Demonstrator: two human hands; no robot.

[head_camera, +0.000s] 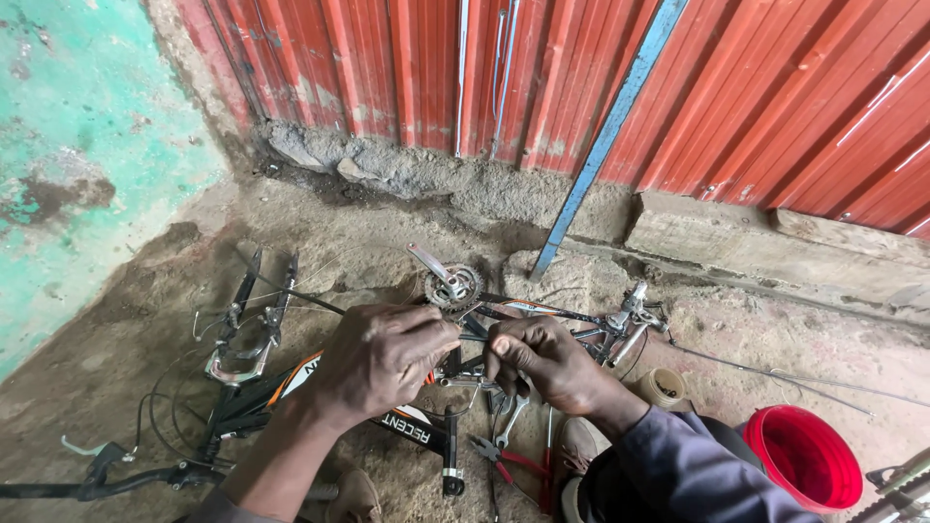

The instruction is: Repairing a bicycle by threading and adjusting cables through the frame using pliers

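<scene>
A black bicycle frame (291, 383) with orange and white markings lies upside down on the dirt floor. Its crank and chainring (453, 286) point toward the wall. My left hand (378, 356) and my right hand (542, 360) meet over the frame just below the chainring, both pinching a thin black cable or rod (473, 336) between them. Red-handled pliers (499, 457) and a wrench (511, 416) lie on the ground under my hands.
A red bucket (806, 455) stands at the right, a small tan tin (665, 385) beside it. A blue bar (608, 131) leans on the red corrugated wall. Handlebars (107, 476) with cables lie at bottom left. A green wall is left.
</scene>
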